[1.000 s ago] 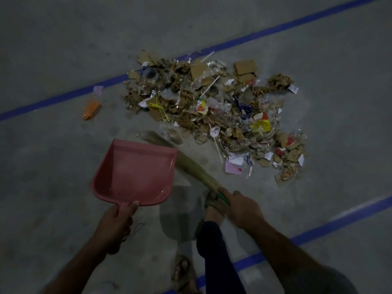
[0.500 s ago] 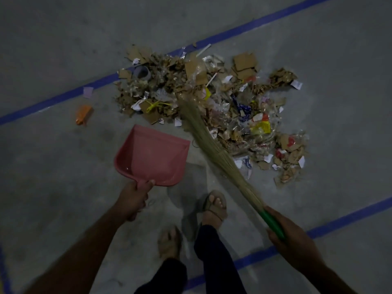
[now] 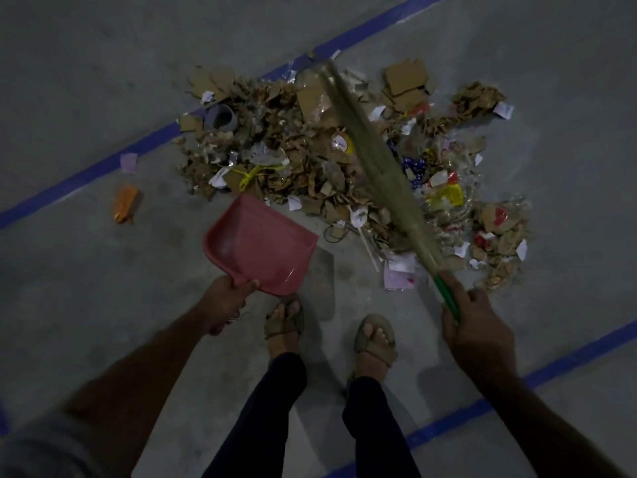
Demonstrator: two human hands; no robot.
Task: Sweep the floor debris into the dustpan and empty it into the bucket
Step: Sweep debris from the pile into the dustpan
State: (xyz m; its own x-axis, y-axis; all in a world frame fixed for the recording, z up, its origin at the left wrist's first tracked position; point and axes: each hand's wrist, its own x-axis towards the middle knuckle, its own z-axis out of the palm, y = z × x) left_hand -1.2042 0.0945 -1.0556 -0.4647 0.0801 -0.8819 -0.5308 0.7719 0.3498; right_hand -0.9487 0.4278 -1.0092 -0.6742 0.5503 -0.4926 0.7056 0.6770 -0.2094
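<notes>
Right now I have my left hand (image 3: 225,301) wrapped around the short handle of the pink plastic dustpan (image 3: 260,244), thumb laid over the top where the handle meets the pan. The pan's open mouth points up and to the right, toward the heap, and its far corner sits just beside the nearest scraps; whether its lip touches the floor I cannot tell. Nothing lies inside it.

My right hand (image 3: 477,327) is closed around the green handle of the straw-bristled hand broom (image 3: 370,157). From that grip the broom slants up and to the left, lying across the middle of the pile of torn brown cardboard, paper scraps and clear plastic wrappers (image 3: 310,160), with its bristle tips at the pile's far edge, near the long blue tape line (image 3: 86,175) that crosses the grey concrete floor (image 3: 103,81).

The pile spreads wide ahead of my feet, with a grey roll of tape (image 3: 222,117) on its left side and a yellow wrapper (image 3: 451,194) toward its right. Apart from the heap, to the left, lie an orange wrapper (image 3: 125,203) and a small pale purple paper square (image 3: 129,163).

My two sandalled feet (image 3: 284,317) stand just below the dustpan, between my arms. A second blue tape line (image 3: 551,369) runs behind them on the right. The bucket is out of sight.
</notes>
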